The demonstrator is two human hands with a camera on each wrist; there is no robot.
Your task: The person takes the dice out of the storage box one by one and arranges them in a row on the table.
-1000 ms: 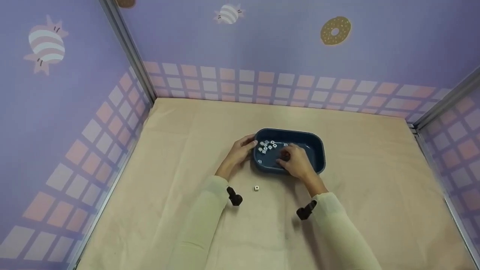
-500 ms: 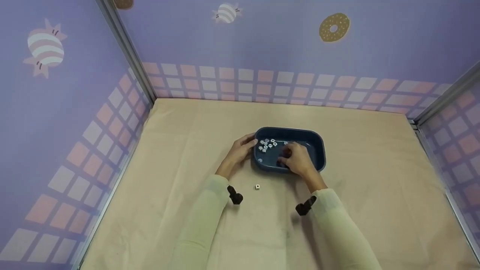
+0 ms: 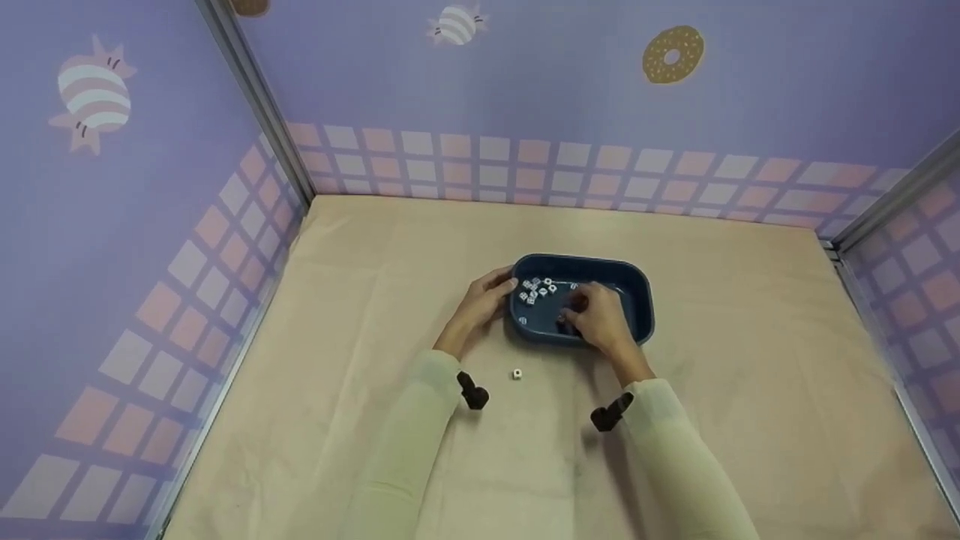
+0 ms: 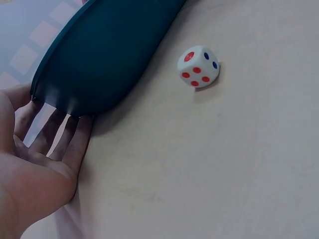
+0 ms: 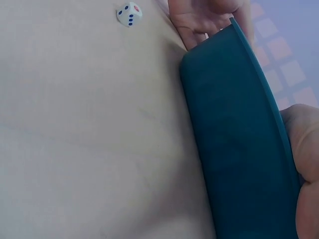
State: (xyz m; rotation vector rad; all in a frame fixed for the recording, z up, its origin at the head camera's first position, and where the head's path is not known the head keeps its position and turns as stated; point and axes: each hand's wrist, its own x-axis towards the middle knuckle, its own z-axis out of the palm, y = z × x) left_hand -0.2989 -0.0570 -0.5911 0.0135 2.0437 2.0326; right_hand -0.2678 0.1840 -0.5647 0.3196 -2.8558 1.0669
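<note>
A dark blue rectangular tray (image 3: 542,327) with rounded corners stands on the cloth. My left hand (image 3: 482,301) grips its left end, thumb over the rim and fingers against the outer wall, as the left wrist view (image 4: 45,164) also shows. Several white dice (image 3: 543,292) lie clustered in the tray's left part, and a lone die (image 3: 523,320) lies near its front left corner. Inside the tray my right hand (image 3: 602,318) reaches down with bent fingers; a small pale spot shows by its thumb tip, and I cannot tell whether it holds a die.
On the cloth in front of the tray sits a single die (image 3: 517,374), large in the left wrist view. A beige cloth (image 3: 390,255) covers the table. Patterned purple walls (image 3: 525,90) with metal corner posts (image 3: 259,97) enclose it on the back and sides.
Very little differs. The right hand's fingers shift slightly within the tray, and a pale spot now shows by the thumb. Left hand and dice keep their places.
</note>
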